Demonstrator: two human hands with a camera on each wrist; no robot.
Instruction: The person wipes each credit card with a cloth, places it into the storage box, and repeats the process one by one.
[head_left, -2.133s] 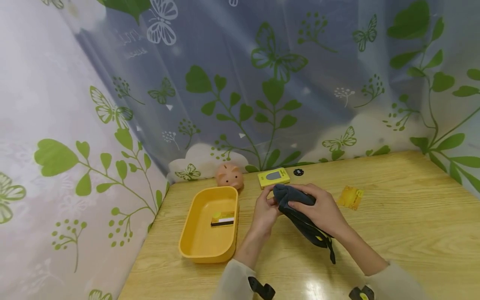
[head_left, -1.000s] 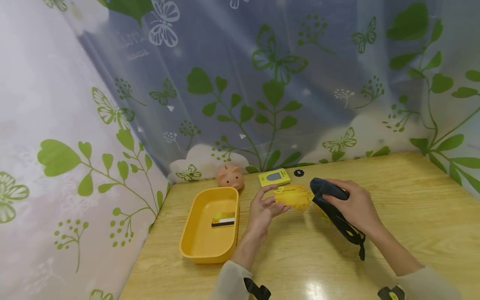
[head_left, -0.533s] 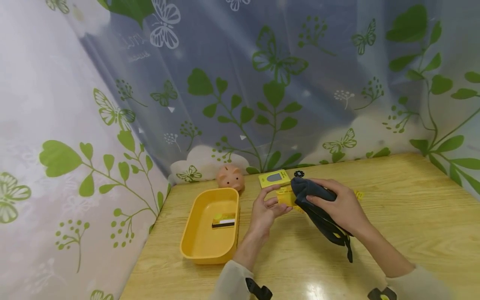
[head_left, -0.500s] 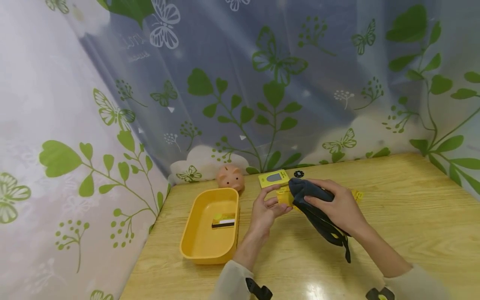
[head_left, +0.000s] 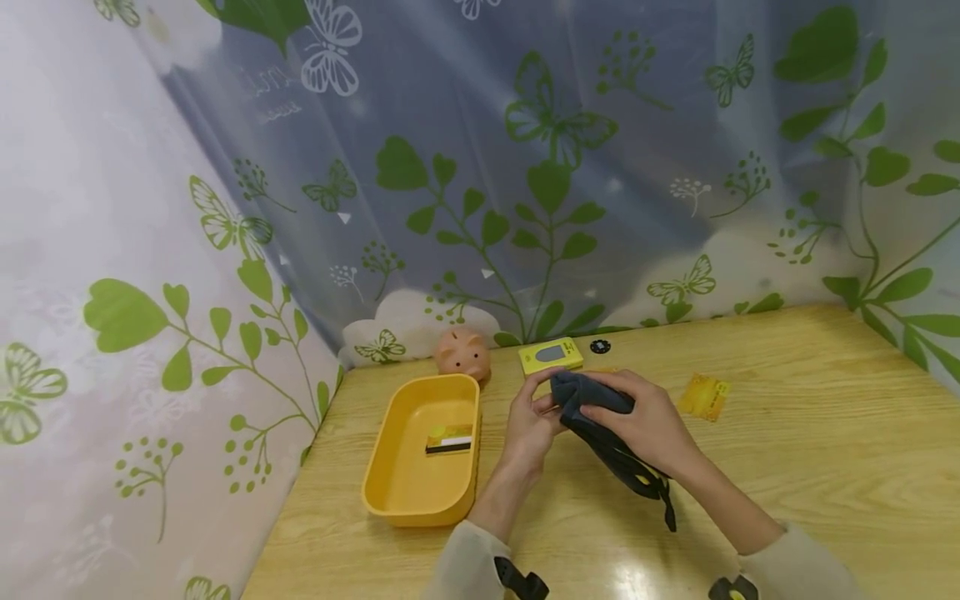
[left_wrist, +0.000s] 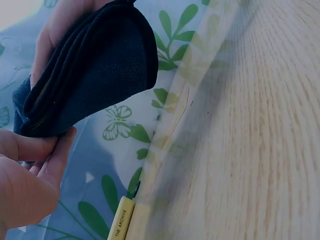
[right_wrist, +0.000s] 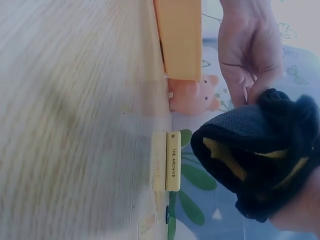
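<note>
A folded dark blue cloth pouch (head_left: 592,392) with black edging and a hanging cord is held up between both hands. My right hand (head_left: 645,421) grips its side, thumb on the near face. Thumb and fingertips of my left hand (head_left: 528,425) pinch the far end, also seen low on the pouch (left_wrist: 100,75) in the left wrist view. From the right wrist, the mouth of the pouch (right_wrist: 235,125) gapes, with yellow inside. The card my left hand held earlier is out of sight. A yellow card (head_left: 705,397) lies on the table beyond the right hand.
Left of the hands stands an orange tray (head_left: 420,479) with a striped card (head_left: 450,437) inside. Behind it sits a pink piggy bank (head_left: 462,354). A yellow box (head_left: 550,355) and a black disc (head_left: 600,346) lie near the printed curtain (head_left: 465,167) at the back.
A second ago my left hand held a yellow card apart from the pouch. My right hand has since carried the pouch left, over that card and up to the left fingers.
</note>
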